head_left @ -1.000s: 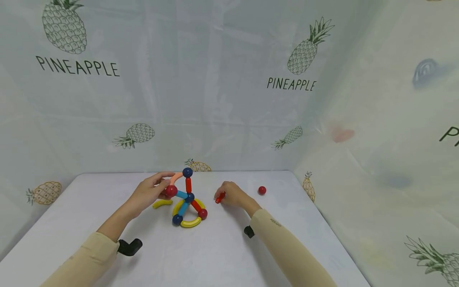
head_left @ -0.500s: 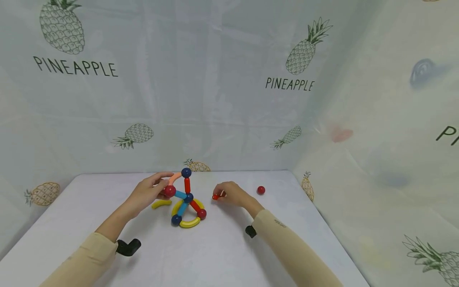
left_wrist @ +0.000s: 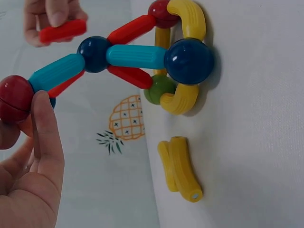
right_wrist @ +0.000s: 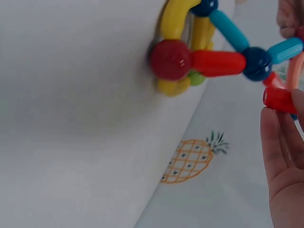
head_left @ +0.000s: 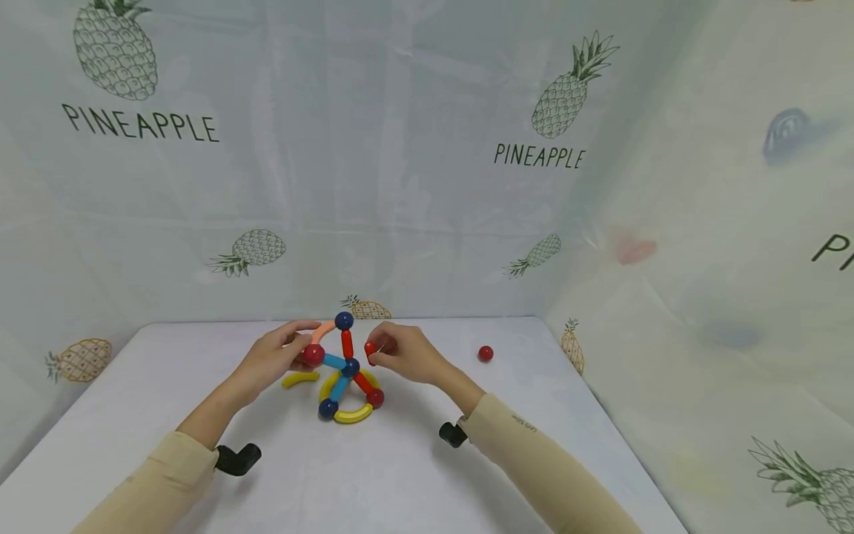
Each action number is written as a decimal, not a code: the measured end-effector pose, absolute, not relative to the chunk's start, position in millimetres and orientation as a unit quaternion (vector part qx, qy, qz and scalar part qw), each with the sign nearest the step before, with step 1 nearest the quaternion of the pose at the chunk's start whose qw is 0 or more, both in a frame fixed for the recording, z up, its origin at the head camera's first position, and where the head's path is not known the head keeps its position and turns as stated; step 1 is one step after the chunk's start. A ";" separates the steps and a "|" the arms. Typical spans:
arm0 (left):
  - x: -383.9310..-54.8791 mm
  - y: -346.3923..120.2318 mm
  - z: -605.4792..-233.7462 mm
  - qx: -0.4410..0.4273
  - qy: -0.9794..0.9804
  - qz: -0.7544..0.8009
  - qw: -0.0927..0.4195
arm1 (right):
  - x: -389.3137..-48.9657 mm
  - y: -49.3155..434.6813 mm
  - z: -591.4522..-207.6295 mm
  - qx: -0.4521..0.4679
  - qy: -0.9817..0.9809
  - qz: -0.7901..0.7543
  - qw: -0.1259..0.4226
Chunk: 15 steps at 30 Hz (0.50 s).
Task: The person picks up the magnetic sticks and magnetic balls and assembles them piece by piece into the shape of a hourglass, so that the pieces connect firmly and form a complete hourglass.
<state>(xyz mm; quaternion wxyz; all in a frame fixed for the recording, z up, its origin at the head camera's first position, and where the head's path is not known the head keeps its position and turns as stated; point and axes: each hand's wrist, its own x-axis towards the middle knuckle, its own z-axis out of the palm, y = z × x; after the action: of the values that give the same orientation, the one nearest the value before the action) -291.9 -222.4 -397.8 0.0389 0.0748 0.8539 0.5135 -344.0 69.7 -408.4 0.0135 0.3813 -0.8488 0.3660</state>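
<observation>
A model of magnetic rods and balls stands on the white table (head_left: 347, 475). Its ring of yellow curved rods (head_left: 353, 417) is the base, and a dark blue ball (left_wrist: 94, 54) joins straight rods above it. My left hand (head_left: 276, 356) grips a red ball (left_wrist: 15, 99) at the end of a light blue rod (left_wrist: 58, 72); a salmon curved rod (head_left: 324, 331) runs from there to the top blue ball (head_left: 344, 321). Just right of the model, my right hand (head_left: 410, 354) pinches a short red rod (right_wrist: 279, 99) in the air, apart from the central ball.
Two yellow curved rods (left_wrist: 179, 168) lie side by side on the table, left of the base. A loose red ball (head_left: 485, 354) is at the far right. Behind the table's back edge hangs a pineapple-print sheet (head_left: 400, 185). Black wrist cameras (head_left: 239, 460) jut out below the sleeves.
My right hand has lifted the red rod and brought it leftward to the model, turning it nearly upright. The left hand keeps its grip and the model stays put.
</observation>
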 end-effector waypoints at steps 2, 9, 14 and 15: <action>-291.7 -222.7 -398.1 0.074 0.853 0.515 0.041 | -340.4 64.5 -405.7 0.383 -0.842 0.379 0.022; -292.2 -224.2 -399.2 0.069 0.850 0.521 0.046 | -335.0 50.3 -401.7 0.378 -0.836 0.397 0.036; -294.8 -226.0 -401.0 0.070 0.841 0.534 0.051 | -334.9 42.8 -402.4 0.372 -0.836 0.403 0.035; -295.3 -226.5 -401.5 0.070 0.839 0.537 0.053 | -335.3 41.4 -402.9 0.371 -0.836 0.403 0.035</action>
<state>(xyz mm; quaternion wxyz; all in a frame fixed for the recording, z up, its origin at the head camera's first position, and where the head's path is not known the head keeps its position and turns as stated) -295.3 -226.5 -401.5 0.0531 0.0701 0.8391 0.5368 -335.3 41.4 -402.9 0.0348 0.3707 -0.8361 0.4028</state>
